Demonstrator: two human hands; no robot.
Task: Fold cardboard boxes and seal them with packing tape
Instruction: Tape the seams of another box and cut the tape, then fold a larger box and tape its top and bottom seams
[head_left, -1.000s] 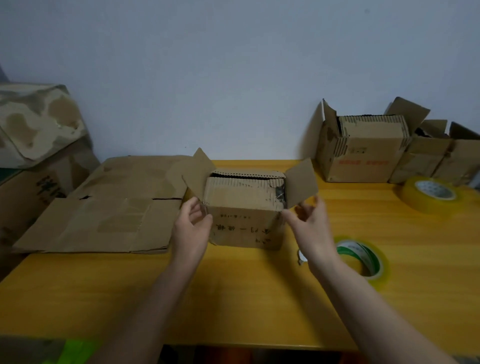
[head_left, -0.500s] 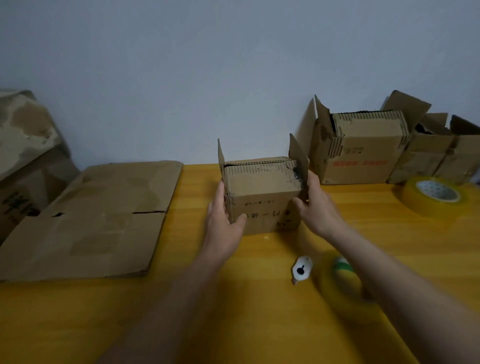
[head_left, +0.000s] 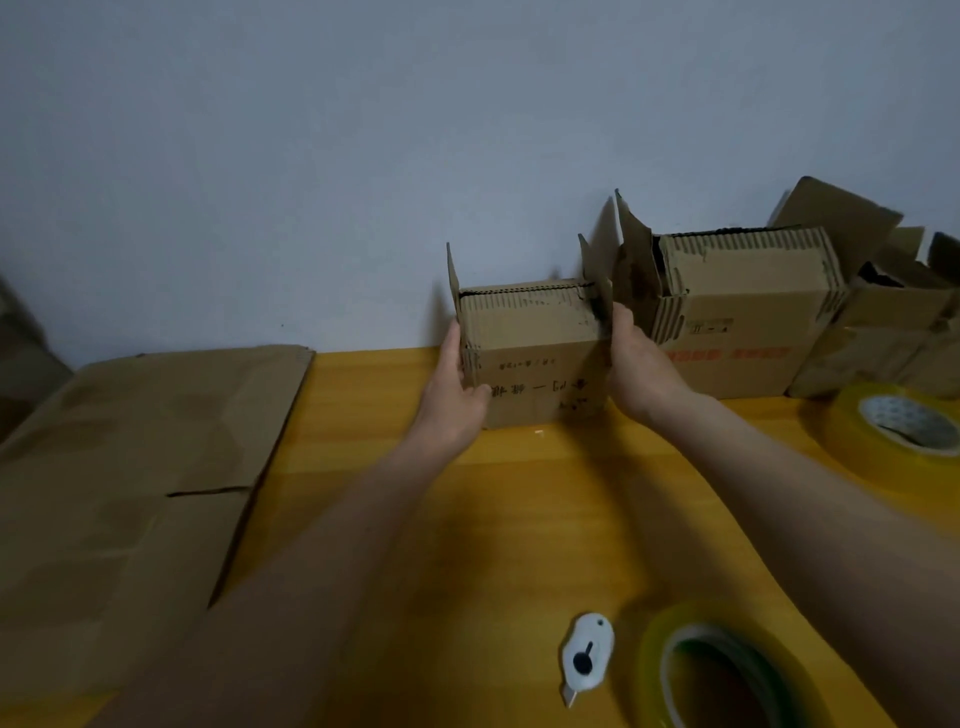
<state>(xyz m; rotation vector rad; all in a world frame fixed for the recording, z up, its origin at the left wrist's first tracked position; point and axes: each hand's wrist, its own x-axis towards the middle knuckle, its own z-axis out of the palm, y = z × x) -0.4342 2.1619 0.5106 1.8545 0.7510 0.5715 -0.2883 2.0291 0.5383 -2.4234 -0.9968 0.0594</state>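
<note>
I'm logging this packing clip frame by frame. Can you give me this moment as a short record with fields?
held item: small cardboard box, side flaps upright
left hand: on the box's left side
right hand: on the box's right side
nearby tools: white cutter, tape roll, second tape roll
also on table: flattened cardboard, other boxes

The yellow counter (head_left: 545, 519) carries flattened cardboard (head_left: 130, 493), three folded boxes (head_left: 535, 364) by the wall, two tape rolls (head_left: 727, 675) and a small white cutter (head_left: 586, 656).
</note>
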